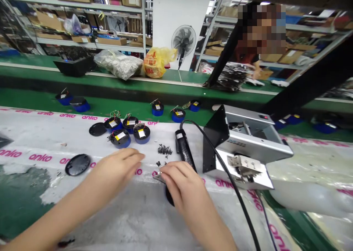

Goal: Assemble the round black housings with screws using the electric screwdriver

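My left hand (117,174) is over the white sheet, fingers stretched forward and slightly bent, with nothing visible in them. It is nearest to the blue round housings with black tops, such as this front housing (120,138), which carry small batteries and wires. My right hand (183,181) pinches a small flat plate (159,176); its exact kind is unclear. Beneath that hand is a dark round part (169,196), mostly hidden. Just beyond the fingers lies a pile of small black pieces (164,149). A black electric screwdriver (184,148) lies beside my right hand.
A grey metal machine (245,148) stands on the right, with a black cable (231,181) curving past it. A black round cover (78,164) lies on the left. More blue housings (157,108) sit on the green belt. A person (259,63) is across the bench.
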`<state>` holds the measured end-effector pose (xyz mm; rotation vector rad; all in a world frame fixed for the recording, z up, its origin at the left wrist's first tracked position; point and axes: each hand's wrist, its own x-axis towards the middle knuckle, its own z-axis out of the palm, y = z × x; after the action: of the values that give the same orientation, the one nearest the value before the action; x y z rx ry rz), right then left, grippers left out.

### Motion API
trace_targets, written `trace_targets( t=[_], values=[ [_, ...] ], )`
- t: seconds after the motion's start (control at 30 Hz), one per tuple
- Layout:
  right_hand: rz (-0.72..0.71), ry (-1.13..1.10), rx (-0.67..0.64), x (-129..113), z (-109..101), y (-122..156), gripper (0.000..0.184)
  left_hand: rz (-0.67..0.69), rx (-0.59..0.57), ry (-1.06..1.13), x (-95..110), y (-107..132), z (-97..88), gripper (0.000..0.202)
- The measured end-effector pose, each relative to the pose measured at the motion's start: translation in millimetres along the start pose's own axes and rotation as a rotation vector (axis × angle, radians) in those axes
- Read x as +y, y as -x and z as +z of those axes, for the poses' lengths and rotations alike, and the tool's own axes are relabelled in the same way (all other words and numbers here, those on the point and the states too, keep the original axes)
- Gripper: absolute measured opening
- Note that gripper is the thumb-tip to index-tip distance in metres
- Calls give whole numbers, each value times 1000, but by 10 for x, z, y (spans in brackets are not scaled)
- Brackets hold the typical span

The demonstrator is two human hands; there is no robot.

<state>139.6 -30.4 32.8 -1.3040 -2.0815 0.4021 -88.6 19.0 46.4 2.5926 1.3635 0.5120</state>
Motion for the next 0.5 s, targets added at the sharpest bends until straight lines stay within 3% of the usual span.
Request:
trace_targets(
  t=[0.07, 0.2, 0.37, 0.5],
  values=[
    [13, -58, 58, 23, -49, 16, 16, 51, -132, -27, 164, -300, 186, 30],
    [48, -76, 114, 68, -124, -13, 12, 90, -156, -15, 159, -655, 467, 22],
    [19, 17, -5, 34, -189, -98, 16, 135, -132, 72, -2, -678, 561, 20],
    [-75, 208, -149, -91, -190, -175, 37, 140, -73, 121, -28, -621, 625, 22]
  ],
)
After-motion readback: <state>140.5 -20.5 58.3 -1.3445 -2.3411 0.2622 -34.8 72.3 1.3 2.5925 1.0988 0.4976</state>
